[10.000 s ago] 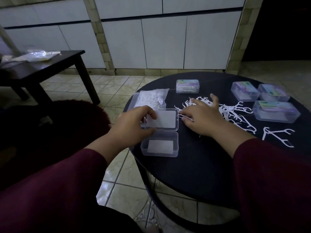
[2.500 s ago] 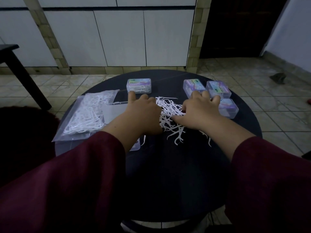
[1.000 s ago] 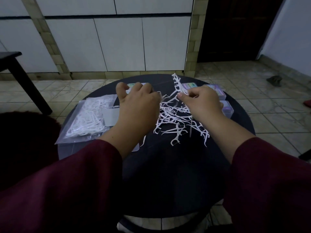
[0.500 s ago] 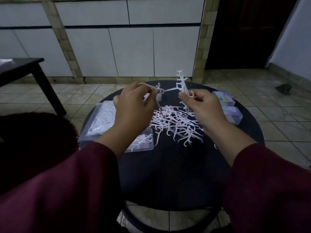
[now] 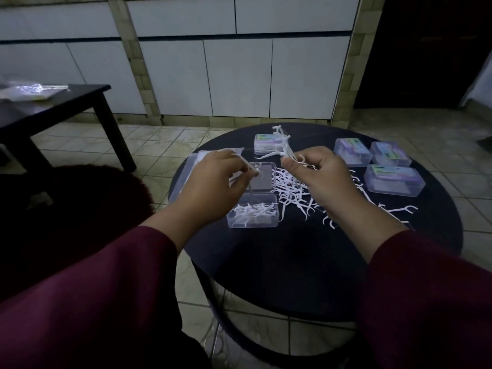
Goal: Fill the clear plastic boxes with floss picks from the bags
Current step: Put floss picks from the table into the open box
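L hand pinches one pick above the open box, R hand pinches a bunch just right of it w/ loose picks beside: drop low, lay flat, lengthwise.

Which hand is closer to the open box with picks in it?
Left. The left hand hovers just above the open box; the right hand is off to the box's right, over the loose picks.
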